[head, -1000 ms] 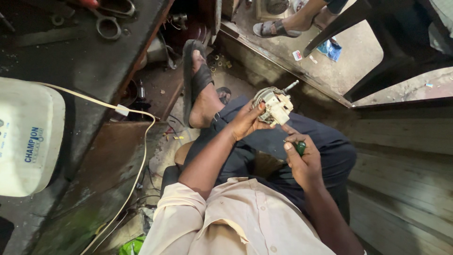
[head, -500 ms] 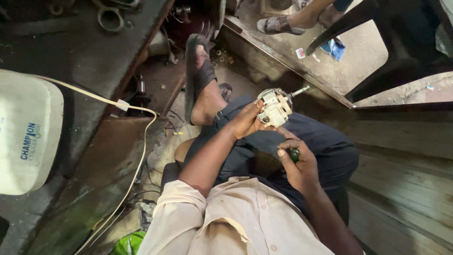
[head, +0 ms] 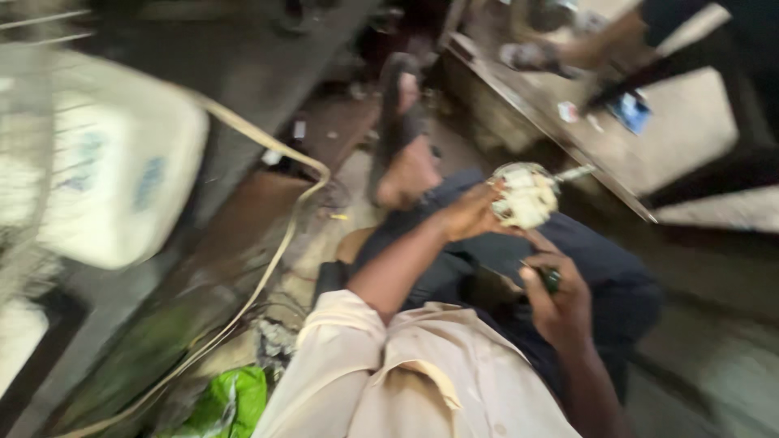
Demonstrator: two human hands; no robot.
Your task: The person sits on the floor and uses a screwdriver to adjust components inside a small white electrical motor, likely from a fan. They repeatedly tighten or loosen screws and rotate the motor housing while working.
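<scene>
Presently, the left hand [head: 466, 212] is extended forward over the lap, fingers wrapped around a small whitish motor unit [head: 526, 197] at its 3 o'clock side. At 5 o'clock from that unit, the right hand [head: 560, 296] is fisted around a green-handled tool [head: 552, 280].

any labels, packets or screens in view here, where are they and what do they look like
White rounded appliance casing, left on the dark bench: two blurred blue printed marks on its face.
Small blue packet or wrapper, upper right on the pale floor near a sandalled foot: flat, crumpled.
Small white scrap with a red mark, beside the blue packet: squarish.
Green plastic bag, bottom edge by the shirt: crumpled, shiny.
No screens or signs visible.
</scene>
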